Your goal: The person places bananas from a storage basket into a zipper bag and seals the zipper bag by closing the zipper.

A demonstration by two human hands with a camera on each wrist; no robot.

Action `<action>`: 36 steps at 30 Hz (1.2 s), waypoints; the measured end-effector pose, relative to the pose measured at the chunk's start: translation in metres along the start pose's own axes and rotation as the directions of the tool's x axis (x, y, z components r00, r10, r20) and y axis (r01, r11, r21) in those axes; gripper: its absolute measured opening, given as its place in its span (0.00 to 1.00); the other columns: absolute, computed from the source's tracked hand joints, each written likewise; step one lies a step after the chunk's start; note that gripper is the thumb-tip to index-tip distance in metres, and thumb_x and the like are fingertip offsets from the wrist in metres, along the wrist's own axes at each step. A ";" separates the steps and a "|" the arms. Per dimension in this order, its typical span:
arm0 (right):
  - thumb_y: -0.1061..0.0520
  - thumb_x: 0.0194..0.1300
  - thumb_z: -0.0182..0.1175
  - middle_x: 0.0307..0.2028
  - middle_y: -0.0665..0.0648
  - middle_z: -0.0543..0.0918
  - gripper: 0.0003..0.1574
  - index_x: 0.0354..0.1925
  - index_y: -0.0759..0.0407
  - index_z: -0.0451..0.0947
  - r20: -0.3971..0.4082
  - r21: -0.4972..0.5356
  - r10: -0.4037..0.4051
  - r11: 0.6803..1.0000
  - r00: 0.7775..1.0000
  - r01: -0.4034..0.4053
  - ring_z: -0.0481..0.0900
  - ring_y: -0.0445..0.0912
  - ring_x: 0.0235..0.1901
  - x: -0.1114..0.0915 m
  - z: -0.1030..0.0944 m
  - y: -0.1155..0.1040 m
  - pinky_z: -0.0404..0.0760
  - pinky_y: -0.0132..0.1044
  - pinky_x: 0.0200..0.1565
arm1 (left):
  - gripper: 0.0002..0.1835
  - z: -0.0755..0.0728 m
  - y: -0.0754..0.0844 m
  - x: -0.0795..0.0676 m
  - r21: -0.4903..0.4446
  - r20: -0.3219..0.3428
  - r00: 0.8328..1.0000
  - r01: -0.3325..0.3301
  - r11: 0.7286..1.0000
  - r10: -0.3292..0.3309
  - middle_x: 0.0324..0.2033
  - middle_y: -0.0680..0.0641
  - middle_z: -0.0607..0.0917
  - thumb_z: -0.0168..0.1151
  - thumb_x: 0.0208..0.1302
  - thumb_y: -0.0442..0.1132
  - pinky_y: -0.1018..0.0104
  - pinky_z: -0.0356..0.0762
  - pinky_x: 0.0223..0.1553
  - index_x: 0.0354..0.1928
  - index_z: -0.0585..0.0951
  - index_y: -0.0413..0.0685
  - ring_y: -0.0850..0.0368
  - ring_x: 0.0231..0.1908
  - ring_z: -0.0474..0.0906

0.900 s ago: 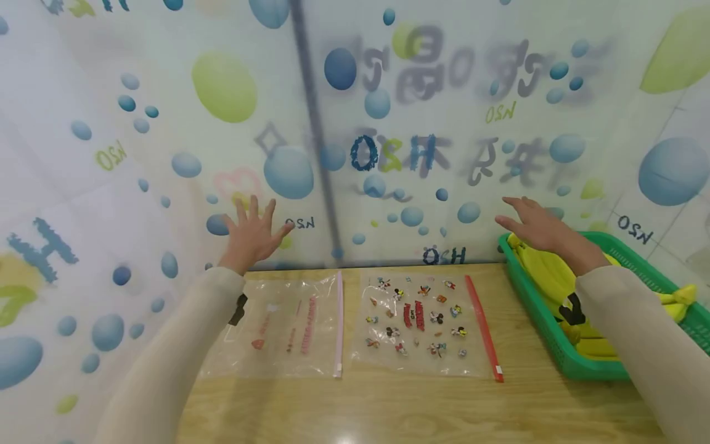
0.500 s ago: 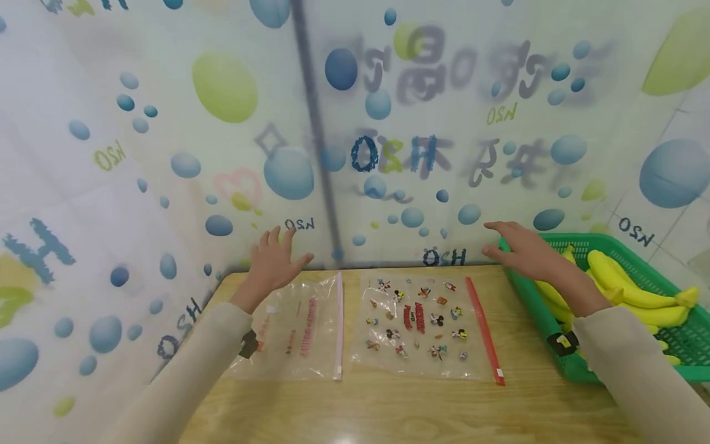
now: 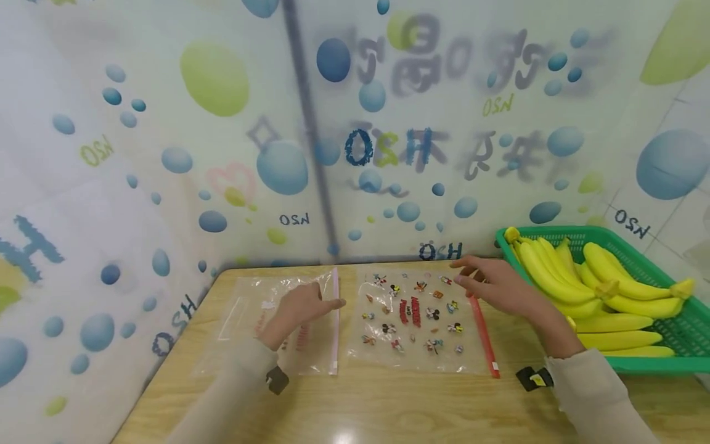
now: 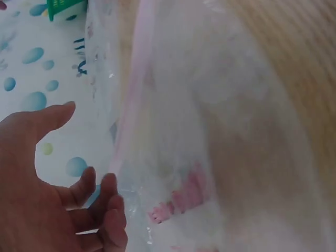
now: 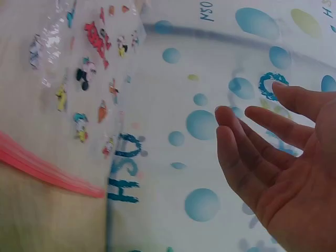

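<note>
Over the left zip bag (image 3: 238, 333), a clear one with a pale pink slider edge, hovers my left hand (image 3: 299, 310). Its thumb points right and its fingers bend loosely, with nothing in them; the left wrist view shows this hand (image 4: 63, 194) beside the bag's pink strip (image 4: 134, 68). My right hand (image 3: 505, 290) hangs above the red slider edge of a second clear zip bag (image 3: 388, 364), printed with small cartoon figures. In the right wrist view the fingers of that hand (image 5: 283, 157) are relaxed and hold nothing. Both bags lie flat.
A green basket (image 3: 610, 237) of several yellow bananas (image 3: 621, 324) stands on the right of the wooden table (image 3: 399, 407). Behind and to the left hangs a white curtain (image 3: 388, 203) with blue and green dots.
Both hands have come down from in front of the curtain to above the bags; the left has also moved right. The right has moved left, uncovering the bananas. The head view has shifted slightly.
</note>
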State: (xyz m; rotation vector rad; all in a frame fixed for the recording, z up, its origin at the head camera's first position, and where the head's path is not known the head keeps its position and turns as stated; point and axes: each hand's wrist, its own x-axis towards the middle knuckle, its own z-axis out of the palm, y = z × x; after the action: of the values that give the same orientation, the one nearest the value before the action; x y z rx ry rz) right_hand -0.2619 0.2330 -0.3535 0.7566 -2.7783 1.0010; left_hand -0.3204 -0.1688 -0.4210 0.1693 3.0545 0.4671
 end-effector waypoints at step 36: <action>0.48 0.72 0.53 0.38 0.59 0.84 0.19 0.55 0.55 0.75 0.210 0.210 0.015 0.976 0.978 -0.060 0.83 0.53 0.30 0.018 0.067 -0.005 0.83 0.43 0.34 | 0.10 0.006 0.033 -0.021 -0.506 0.062 0.991 -0.074 0.859 0.122 0.22 0.46 0.82 0.57 0.61 0.41 0.67 0.71 0.21 0.27 0.78 0.42 0.54 0.21 0.76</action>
State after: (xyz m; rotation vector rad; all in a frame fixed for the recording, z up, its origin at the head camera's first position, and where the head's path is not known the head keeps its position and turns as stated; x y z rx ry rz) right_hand -0.2702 0.1808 -0.3983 0.8850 -2.8987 1.3187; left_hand -0.2961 -0.1382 -0.4159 0.3116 2.7223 1.2026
